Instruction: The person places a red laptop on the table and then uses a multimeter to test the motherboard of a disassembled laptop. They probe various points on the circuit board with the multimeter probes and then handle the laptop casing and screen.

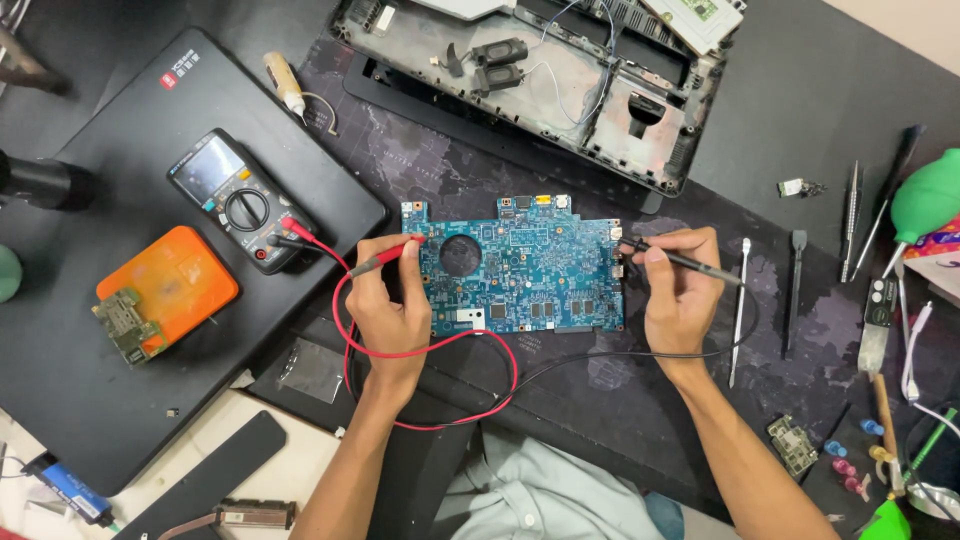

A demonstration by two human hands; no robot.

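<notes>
A blue circuit board (pixel 520 265) lies flat on a dark mat in front of me. My left hand (pixel 388 300) grips a red test probe (pixel 392 254), whose tip touches the board's left edge. My right hand (pixel 680 290) pinches a black test probe (pixel 685 262) with its tip against the board's right edge. Red and black leads (pixel 440 345) loop below the board and run to a black multimeter (pixel 240 200) on the left.
An opened laptop shell (pixel 560 85) lies at the back. The multimeter and an orange box (pixel 165 285) with a small green board rest on a closed black laptop at left. Tweezers, screwdrivers and a green blower (pixel 925 200) lie at right.
</notes>
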